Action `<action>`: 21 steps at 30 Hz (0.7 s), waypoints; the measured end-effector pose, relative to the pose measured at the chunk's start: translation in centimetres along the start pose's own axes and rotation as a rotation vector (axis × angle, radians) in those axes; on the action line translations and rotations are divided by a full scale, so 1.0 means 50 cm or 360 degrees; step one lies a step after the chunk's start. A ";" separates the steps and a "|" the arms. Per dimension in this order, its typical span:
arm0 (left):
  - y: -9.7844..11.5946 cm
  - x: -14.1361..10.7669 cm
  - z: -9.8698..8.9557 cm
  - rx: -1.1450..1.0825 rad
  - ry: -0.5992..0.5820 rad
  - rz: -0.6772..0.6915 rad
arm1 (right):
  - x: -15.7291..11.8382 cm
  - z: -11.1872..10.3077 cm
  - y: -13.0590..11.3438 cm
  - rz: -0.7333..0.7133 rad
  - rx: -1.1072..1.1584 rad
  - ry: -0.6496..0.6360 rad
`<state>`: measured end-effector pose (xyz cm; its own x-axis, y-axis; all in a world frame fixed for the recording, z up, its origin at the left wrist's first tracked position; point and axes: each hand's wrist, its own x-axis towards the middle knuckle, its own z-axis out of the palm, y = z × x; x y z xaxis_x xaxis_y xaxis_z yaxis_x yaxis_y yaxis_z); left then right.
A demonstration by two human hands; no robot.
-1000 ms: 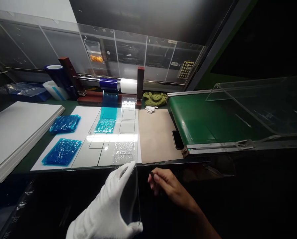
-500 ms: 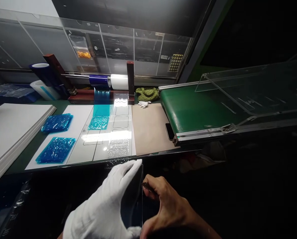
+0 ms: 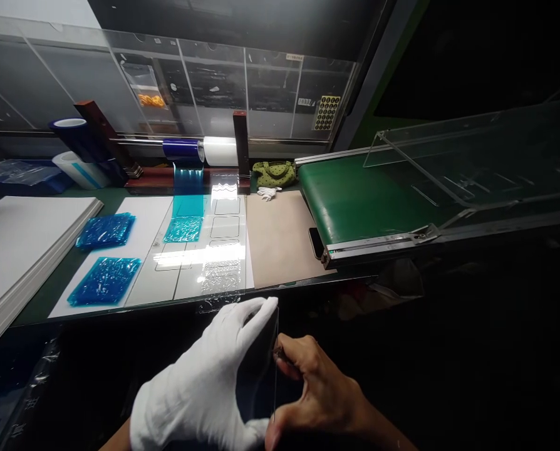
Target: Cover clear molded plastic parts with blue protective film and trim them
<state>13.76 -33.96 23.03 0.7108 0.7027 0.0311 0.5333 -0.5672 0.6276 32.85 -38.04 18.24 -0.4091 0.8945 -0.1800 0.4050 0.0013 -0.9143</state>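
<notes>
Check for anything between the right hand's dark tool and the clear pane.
Nothing visible. The dark tool in the right hand sits right at the edge of the clear pane, which the gloved left hand holds upright.

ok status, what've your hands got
Left gloved hand holding clear sheet on edge. Right bare hand at its edge, pinching small dark tool. Nothing blocking.
</notes>
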 end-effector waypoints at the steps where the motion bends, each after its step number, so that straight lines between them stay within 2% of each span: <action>1: 0.000 0.001 -0.001 -0.0003 -0.0012 0.0016 | -0.003 0.002 0.001 0.0020 0.0009 0.0012; 8: 0.000 0.007 -0.012 0.0039 -0.0051 0.0054 | -0.016 0.016 -0.005 0.0142 0.0101 0.0016; 11: 0.000 0.004 -0.012 0.0084 -0.0032 0.0046 | -0.014 0.021 -0.008 0.0105 0.0090 0.0013; 14: -0.009 -0.002 0.000 0.0204 0.0073 -0.0050 | -0.003 0.015 0.002 -0.0047 0.0022 0.0031; 16: -0.022 -0.006 0.012 0.0359 0.0192 -0.0181 | 0.019 0.000 0.023 -0.0176 -0.0016 0.0090; 18: -0.041 -0.006 0.025 0.0523 0.0318 -0.0344 | 0.062 -0.023 0.059 -0.0202 -0.0187 0.0232; 21: -0.074 0.001 0.040 0.0639 0.0418 -0.0654 | 0.168 -0.063 0.135 0.0055 -0.0882 0.0499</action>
<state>12.72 -32.71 19.17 0.3022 0.9505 0.0717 0.9056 -0.3098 0.2898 34.74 -29.09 11.70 -0.1633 0.9865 -0.0145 0.8109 0.1259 -0.5715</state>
